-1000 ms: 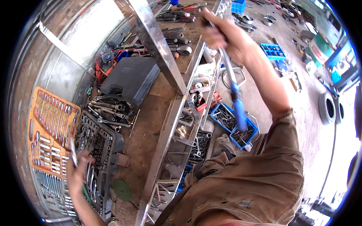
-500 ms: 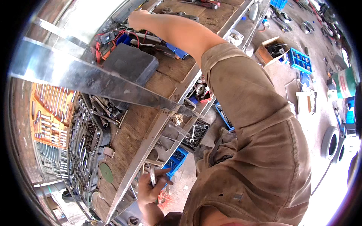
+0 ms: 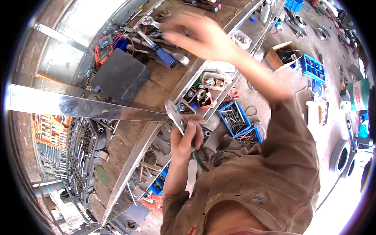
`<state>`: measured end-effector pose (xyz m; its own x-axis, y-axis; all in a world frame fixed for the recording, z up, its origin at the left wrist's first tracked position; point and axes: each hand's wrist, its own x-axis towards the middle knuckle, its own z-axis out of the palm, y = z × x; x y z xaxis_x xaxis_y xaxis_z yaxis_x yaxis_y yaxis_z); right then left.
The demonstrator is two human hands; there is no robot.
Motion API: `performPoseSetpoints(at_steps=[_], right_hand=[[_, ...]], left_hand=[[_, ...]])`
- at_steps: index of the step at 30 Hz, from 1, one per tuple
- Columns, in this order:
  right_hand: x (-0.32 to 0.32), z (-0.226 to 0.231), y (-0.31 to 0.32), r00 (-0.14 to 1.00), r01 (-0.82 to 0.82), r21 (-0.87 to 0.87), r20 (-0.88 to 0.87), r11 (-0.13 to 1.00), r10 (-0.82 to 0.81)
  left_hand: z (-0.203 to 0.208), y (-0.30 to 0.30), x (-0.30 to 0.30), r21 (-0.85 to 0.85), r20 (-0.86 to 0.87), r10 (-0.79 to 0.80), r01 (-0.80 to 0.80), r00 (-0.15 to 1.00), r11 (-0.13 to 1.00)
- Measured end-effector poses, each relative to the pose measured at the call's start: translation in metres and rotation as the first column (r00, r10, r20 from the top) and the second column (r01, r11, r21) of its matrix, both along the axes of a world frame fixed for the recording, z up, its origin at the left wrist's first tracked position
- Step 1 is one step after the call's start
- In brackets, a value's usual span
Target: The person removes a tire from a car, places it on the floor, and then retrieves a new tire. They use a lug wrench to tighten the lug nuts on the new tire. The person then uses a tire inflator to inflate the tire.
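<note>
My left hand (image 3: pixel 186 139), raised over the bench's front edge, is closed around a metal hand tool (image 3: pixel 174 113). A flat, rounded, shiny head shows above the fingers. Below them, a green strip (image 3: pixel 199 161) may be its handle; its exact kind I cannot make out. My right hand (image 3: pixel 201 37) is over the far part of the bench, smeared by motion, with fingers and thumb apart. Just left of its fingertips lies a sharp-looking metal tool with a round head (image 3: pixel 148 20), apparently not gripped. Near it rests a blue-handled tool (image 3: pixel 166 58).
A black case (image 3: pixel 119 74) sits on the wooden bench, behind a shiny metal upright (image 3: pixel 86 103) crossing the view. Socket and wrench sets (image 3: pixel 51 131) lie at the left. Parts bins (image 3: pixel 235 119) stand below the bench edge; tyres (image 3: pixel 340 156) are on the floor at right.
My right hand has drawn back rightward from the bench's far left, uncovering the round-headed tool. My left hand has risen up and right, with its metal tool now plainly showing.
</note>
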<state>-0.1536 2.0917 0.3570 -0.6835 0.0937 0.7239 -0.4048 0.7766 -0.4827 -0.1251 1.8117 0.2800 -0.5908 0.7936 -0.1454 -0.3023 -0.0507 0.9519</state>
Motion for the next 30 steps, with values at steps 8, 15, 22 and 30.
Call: performPoseSetpoints(at_steps=[8, 15, 22, 30], right_hand=[[0.262, -0.156, -0.126, 0.868, 0.38, -0.707, 0.495, 0.597, 0.034], [0.336, -0.258, -0.083, 0.743, 0.668, -0.722, 0.661, 0.18, -0.107], [0.343, -0.214, 0.151, 0.448, 0.889, -0.384, 0.616, 0.249, -0.648], [0.097, -0.032, 0.637, 0.396, 0.825, 0.302, 0.292, 0.477, -0.871]], left_hand=[[-0.057, 0.142, 0.075, 0.202, 0.233, -0.006, -0.042, 0.973, 0.978], [-0.202, 0.231, 0.129, -0.051, 0.277, -0.455, 0.486, 0.846, 0.873], [-0.289, 0.349, 0.077, -0.225, 0.312, -0.753, 0.814, 0.58, 0.535], [-0.417, 0.448, -0.021, -0.392, 0.069, -0.448, 0.437, 0.891, 0.809]])
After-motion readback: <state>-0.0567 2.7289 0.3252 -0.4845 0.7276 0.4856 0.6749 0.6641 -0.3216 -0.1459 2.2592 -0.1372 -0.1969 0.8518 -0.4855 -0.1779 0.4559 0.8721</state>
